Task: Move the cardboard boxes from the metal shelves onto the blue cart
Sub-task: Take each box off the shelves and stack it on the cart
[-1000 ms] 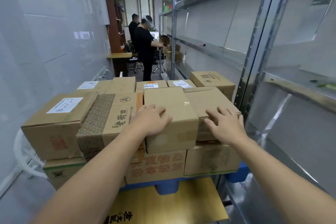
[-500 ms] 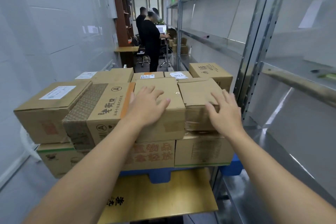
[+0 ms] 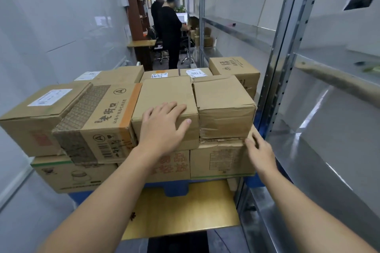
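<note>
On top of the stack on the blue cart [image 3: 176,190], the left hand [image 3: 163,125] is still lying flat over the front edge of the plain box [image 3: 166,92]. Its fingers are spread and it's just pressing, not gripping anything.

The right hand [image 3: 261,154] is the one that's moving. Half a second ago it was resting on the dented box [image 3: 224,98] next door. Now it's dropping to the corner of the lower box [image 3: 222,160] underneath, fingers loose, only touching the cardboard and holding nothing.

So nothing is getting carried right now. All these boxes are already sitting two layers deep on the cart, just beside the metal shelves [image 3: 285,80]. My guess is they're squaring up or steadying the load. A few more boxes [image 3: 205,37] are still waiting on the far shelves, so the job probably isn't finished.
</note>
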Action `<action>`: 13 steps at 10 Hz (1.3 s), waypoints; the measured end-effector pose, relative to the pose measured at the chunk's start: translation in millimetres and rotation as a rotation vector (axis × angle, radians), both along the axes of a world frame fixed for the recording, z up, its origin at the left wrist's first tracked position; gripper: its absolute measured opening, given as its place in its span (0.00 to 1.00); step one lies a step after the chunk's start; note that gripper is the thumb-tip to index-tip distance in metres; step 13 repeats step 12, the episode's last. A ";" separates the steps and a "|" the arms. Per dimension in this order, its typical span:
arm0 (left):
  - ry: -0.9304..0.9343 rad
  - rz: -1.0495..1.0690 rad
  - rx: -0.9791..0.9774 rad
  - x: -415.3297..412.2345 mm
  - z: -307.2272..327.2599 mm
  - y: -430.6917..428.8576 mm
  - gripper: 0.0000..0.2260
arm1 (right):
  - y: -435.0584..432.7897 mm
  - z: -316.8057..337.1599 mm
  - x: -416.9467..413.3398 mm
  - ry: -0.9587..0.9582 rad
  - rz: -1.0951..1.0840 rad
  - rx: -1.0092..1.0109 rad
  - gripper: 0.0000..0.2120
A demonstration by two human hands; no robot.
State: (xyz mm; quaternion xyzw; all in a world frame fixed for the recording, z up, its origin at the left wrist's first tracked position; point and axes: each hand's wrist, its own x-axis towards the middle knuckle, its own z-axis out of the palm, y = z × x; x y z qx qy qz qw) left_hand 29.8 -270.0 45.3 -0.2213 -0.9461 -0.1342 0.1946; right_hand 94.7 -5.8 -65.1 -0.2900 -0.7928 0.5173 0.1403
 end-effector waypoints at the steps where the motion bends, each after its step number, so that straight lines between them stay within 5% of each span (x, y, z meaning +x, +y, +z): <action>1: 0.031 0.018 0.001 0.8 -1.3 2.4 0.22 | 4.6 2.9 1.4 -0.013 0.027 -0.012 0.31; 5: -0.051 0.003 -0.028 1.6 11.6 1.1 0.22 | 15.6 27.3 13.0 -0.007 0.077 -0.026 0.28; 7: -0.023 -0.014 0.024 4.8 23.5 -2.1 0.23 | -11.8 79.7 12.3 0.331 0.057 0.215 0.29; 8: -0.040 -0.004 0.003 6.5 26.7 -6.7 0.23 | -30.7 100.4 3.8 0.286 0.134 0.432 0.27; 9: -0.141 -0.043 -0.078 7.9 25.8 -12.3 0.23 | -50.8 104.2 -3.6 0.042 0.231 0.653 0.25; 11: -0.304 -0.156 -0.111 0.8 43.6 -27.9 0.25 | -77.0 119.4 -0.3 -0.176 0.228 0.752 0.28; 13: -0.292 -0.232 -0.052 2.0 48.4 -42.0 0.25 | -97.9 128.4 6.8 -0.115 0.196 0.785 0.29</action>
